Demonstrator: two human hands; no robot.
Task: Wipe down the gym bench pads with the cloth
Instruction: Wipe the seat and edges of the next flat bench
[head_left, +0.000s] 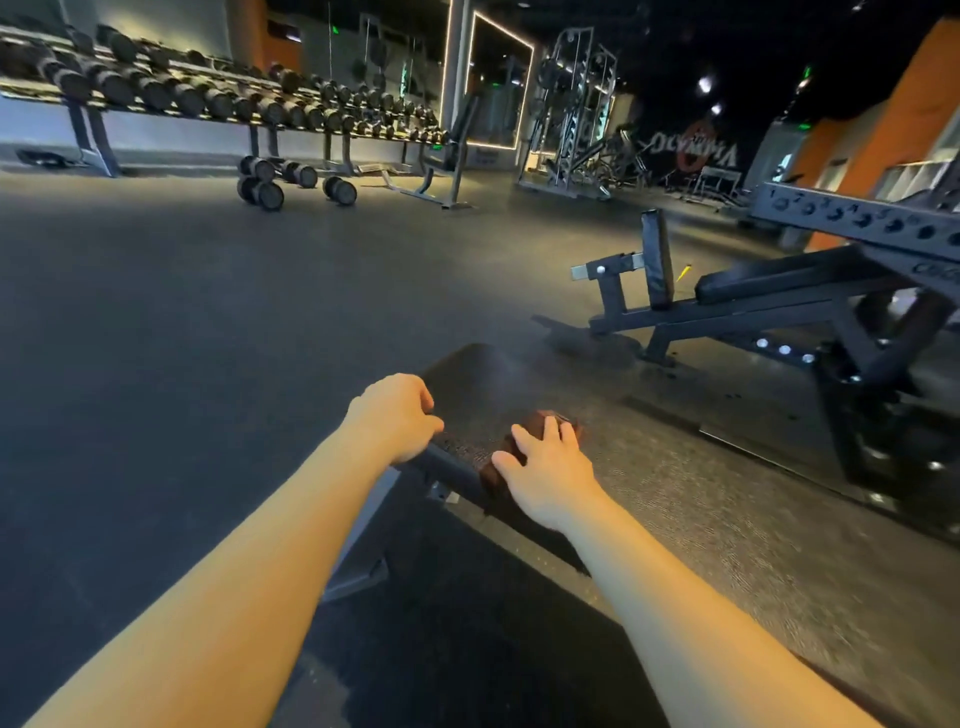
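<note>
Right grip: our right grip (545, 467) is grasping the cloth (537, 417), with fingers spread and bent over the brown wad, the thumb on its near-left side and the palm bearing down.
Why so held: we judge that a bunched cloth under a spread hand makes a firm pad of fabric to push, with pressure across the whole wad.
Left grip: our left grip (397, 415) is clenched on the left edge of the far pad (478, 384), fingers curled over the rim and the thumb along the top.
Why there: it is likely a brace, steadying the pad and carrying our weight while we lean forward to wipe.
Cloth relative to grips: it lies directly under the right grip and touches it. It is to the right of the left grip, with a bare strip of pad between them.
Far pad relative to grips: it lies beneath both and runs on ahead of the fingertips.
Near pad (457, 623): it lies behind both grips, below our forearms.
Surface: there is a speckled sheen between the two grips; we cannot tell whether it is spray or texture.
Step in hand: we are wiping the near right part of the far pad. The stretch ahead of the grips and the near pad look left to do.
Beyond the grips: a second bench (769, 291) stands far to the right, and a dumbbell rack (208, 98) well ahead on the left.
</note>
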